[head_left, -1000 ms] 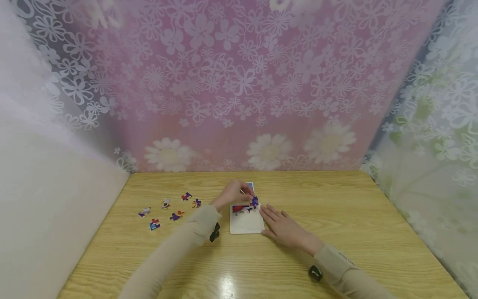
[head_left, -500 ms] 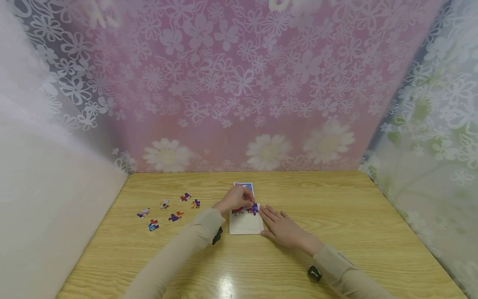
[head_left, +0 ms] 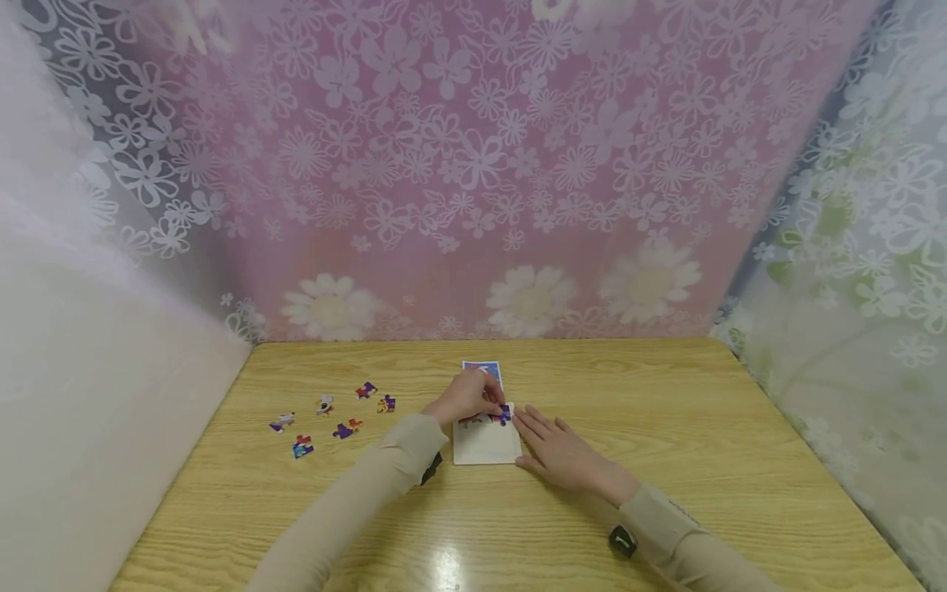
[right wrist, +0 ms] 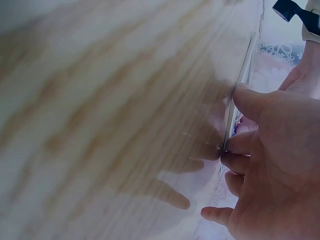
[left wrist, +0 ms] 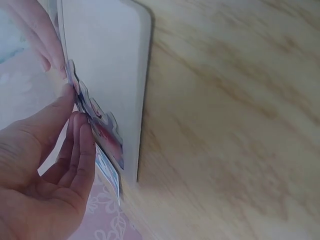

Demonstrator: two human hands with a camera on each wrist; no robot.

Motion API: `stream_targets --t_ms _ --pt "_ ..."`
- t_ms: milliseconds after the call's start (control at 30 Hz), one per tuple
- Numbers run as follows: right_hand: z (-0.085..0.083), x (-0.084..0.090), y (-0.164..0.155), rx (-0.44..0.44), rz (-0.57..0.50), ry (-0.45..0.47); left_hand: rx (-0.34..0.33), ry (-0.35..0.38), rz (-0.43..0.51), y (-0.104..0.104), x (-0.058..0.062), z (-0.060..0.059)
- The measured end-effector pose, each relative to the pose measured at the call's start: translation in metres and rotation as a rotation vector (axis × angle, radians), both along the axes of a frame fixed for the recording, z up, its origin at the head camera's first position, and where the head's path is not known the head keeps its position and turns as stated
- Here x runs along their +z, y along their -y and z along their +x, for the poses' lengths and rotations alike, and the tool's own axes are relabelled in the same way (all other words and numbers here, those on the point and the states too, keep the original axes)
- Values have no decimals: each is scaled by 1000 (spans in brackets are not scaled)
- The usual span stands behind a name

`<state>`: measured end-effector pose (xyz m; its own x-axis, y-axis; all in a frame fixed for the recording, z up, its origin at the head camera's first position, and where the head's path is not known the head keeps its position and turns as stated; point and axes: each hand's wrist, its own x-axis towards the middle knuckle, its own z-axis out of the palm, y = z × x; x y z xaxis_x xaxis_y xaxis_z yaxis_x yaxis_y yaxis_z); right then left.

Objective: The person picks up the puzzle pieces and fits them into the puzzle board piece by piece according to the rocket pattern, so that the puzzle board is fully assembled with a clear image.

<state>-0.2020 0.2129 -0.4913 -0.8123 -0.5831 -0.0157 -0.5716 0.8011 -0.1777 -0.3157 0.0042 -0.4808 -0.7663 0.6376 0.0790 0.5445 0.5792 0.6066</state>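
A white puzzle tray [head_left: 487,448] lies on the table in front of the person, with joined puzzle pieces [left wrist: 109,139] along its far side. At the tray's far right corner, the left hand [head_left: 466,396] pinches a purple puzzle piece [head_left: 506,414] between thumb and fingers, low against the tray. The fingers hide part of that piece and of the row beside it. The right hand [head_left: 561,456] lies with extended fingers along the tray's right side; in the right wrist view its thumb and fingertips touch the tray's edge [right wrist: 229,117].
Several loose puzzle pieces [head_left: 344,429] are scattered on the wooden table [head_left: 629,395] to the left. Behind the tray lies a blue picture card [head_left: 482,365], partly covered by the left hand. Flowered curtains [head_left: 473,189] stand at the back and sides.
The left hand has lowered the purple puzzle piece toward the viewer, into the tray's far right corner, and still pinches it. The right hand has kept its place at the tray's edge.
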Motion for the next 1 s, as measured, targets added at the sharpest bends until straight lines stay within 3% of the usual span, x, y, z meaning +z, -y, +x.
stream_targets --t_ms 1000 --pt "-1 0 0 0 9 8 -12 -48 -46 2 -6 -5"
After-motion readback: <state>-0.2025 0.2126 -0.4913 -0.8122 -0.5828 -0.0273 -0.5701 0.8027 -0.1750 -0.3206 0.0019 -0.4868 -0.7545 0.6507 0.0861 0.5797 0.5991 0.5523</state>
